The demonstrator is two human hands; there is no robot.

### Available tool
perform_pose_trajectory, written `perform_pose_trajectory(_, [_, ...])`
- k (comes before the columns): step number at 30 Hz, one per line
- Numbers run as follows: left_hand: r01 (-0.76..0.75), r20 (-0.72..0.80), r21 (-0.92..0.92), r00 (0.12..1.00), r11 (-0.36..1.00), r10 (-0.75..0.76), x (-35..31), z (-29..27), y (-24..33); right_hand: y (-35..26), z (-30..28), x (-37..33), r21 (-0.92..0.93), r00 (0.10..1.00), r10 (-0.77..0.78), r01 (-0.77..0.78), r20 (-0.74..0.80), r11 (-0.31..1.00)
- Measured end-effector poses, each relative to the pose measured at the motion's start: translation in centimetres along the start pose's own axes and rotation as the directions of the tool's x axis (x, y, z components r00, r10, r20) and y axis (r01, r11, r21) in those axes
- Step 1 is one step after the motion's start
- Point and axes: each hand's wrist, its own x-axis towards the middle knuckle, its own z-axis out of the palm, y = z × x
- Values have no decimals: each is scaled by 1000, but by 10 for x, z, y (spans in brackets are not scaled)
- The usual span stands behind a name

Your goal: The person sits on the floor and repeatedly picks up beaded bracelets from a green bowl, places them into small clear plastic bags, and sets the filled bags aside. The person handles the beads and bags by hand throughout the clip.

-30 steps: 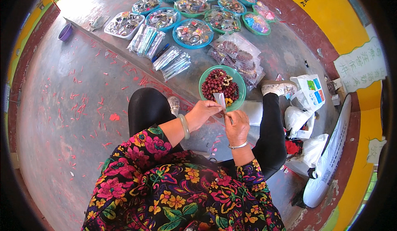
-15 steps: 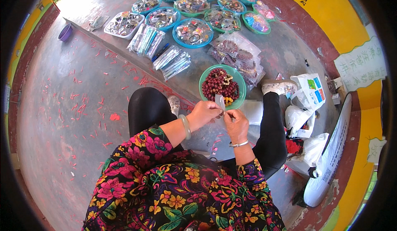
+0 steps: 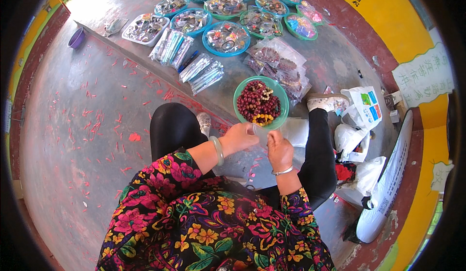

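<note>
Between my two hands is a small clear plastic bag [image 3: 261,134], pinched at its left side by my left hand [image 3: 240,138] and at its right side by my right hand [image 3: 279,150]. I cannot make out anything inside the bag. A pale bangle circles my left wrist and a silver one my right. Just beyond my hands stands a green plastic basin [image 3: 282,91]. Dark red bead bracelets [image 3: 258,107] fill it, with some cream ones and a yellow bead bracelet [image 3: 262,119] at its near side.
Past the basin lie packed clear bags of dark beads [image 3: 279,62] and bundles of pens [image 3: 204,71]. Several basins of small packaged goods [image 3: 226,38] crowd the far floor. White plastic bags [image 3: 350,137] sit at right by my shoe. A purple basin [image 3: 76,38] stands far left.
My hands have moved slightly apart, and the plastic bag now stretches wider between them, lower than before. The yellow bead bracelet in the basin shows more fully.
</note>
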Motion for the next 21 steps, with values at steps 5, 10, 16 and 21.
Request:
perform_pose_trajectory(5, [-314,-233,419,870,852,435,-14,0,22,3,2,-10,-157,944,-315,328,102,932])
perform_pose_trajectory(10, [-536,191,475,837,698,513,-3,-7,1,3,-2,-11,-124,929,-348,363,124,924])
perform_pose_trajectory(16, [-550,219,457,831,699,511,-7,-7,5,6,-11,-5,-77,945,-316,322,78,944])
perform_pose_trajectory(21, [-421,265,624,906,658,329,-7,-8,2,5,-11,-1,21,904,-397,399,157,917])
